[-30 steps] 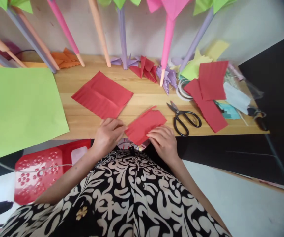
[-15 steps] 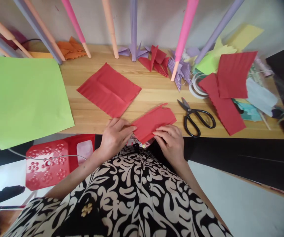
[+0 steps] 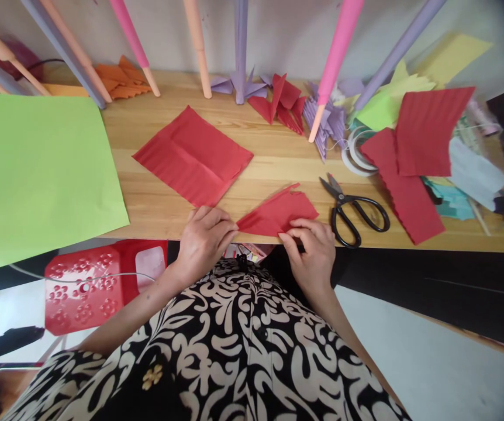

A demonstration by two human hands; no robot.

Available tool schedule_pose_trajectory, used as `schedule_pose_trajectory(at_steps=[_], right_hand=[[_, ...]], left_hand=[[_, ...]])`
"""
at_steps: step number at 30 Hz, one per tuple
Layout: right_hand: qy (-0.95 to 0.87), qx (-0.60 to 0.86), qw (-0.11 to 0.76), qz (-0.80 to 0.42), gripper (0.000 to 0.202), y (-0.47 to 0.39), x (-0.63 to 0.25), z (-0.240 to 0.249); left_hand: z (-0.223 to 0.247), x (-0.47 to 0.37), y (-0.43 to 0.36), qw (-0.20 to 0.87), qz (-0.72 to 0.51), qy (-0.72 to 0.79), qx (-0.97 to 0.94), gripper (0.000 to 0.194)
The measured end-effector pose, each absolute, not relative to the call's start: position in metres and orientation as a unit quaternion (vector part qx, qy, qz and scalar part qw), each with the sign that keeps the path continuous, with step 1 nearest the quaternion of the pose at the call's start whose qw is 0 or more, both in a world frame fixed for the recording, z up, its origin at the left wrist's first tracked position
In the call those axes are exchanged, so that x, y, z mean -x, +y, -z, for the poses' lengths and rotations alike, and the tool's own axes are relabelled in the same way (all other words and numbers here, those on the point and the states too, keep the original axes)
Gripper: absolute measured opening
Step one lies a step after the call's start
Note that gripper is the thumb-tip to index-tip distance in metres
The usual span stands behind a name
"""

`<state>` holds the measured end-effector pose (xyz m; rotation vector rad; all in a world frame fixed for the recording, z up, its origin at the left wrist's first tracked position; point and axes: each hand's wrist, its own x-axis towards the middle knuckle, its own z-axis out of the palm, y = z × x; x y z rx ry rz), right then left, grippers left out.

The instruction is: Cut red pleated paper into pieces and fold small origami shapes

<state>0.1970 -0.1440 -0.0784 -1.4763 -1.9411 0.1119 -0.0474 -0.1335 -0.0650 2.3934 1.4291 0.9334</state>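
Observation:
A small piece of red paper [image 3: 278,211] lies at the table's front edge with its near side folded over. My left hand [image 3: 205,237] pinches the paper's left corner between thumb and fingers. At the lower right edge, the thumb and fingers of my right hand [image 3: 311,251] are closed on the same paper. Beyond my left hand rests a larger red paper sheet [image 3: 193,155] with a crease across it. Black-handled scissors [image 3: 344,202] lie with blades parted, just right of the red piece.
Light green paper [image 3: 45,175] covers the table's left end and overhangs the front. Rolled paper sticks [image 3: 335,47] lean along the wall. White tape rolls [image 3: 357,155] and red paper strips [image 3: 410,187] lie at right. A red plastic stool [image 3: 85,286] stands below.
The near side of the red paper, which hung towards me, is now folded up into a straight edge along the table front. My right hand has shifted slightly right.

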Motion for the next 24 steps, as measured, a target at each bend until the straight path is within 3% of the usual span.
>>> schedule_pose_trajectory(at_steps=[8,24], right_hand=[[-0.736,0.574,0.356,-0.040,0.017,-0.1429,-0.1909,0.0811],[-0.737,0.582,0.344,-0.019,0.022,-0.1388,-0.1880,0.0789]], left_hand=[[0.0646,0.0451,-0.1327,0.103,-0.313,0.513,-0.793,0.008],[0.0594,0.0395,-0.1252,0.102,-0.265,0.545,-0.789,0.022]])
